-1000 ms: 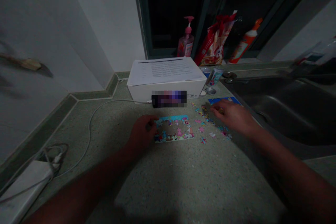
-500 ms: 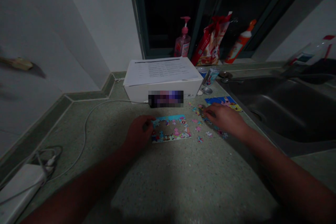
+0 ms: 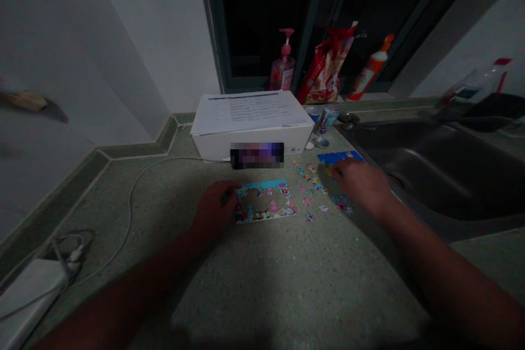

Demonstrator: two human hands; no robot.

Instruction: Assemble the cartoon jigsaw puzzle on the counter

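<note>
A partly assembled jigsaw puzzle lies flat on the counter; its border is joined and bare counter shows through its middle. My left hand grips the puzzle's left edge, fingers curled. Several loose puzzle pieces are scattered to its right. My right hand is over the blue picture card, covering much of it. Its fingers are drawn together and point left, beside the loose pieces; whatever they may hold is hidden.
Behind the puzzle, a phone with a blurred screen leans on a white box. A drink can stands beside the box. The sink is at the right. A white cable crosses the counter's left side to a power strip.
My right hand has shifted right, from the loose pieces onto the picture card, covering more of it. My left hand stays at the puzzle's edge. The whole view has shifted slightly.
</note>
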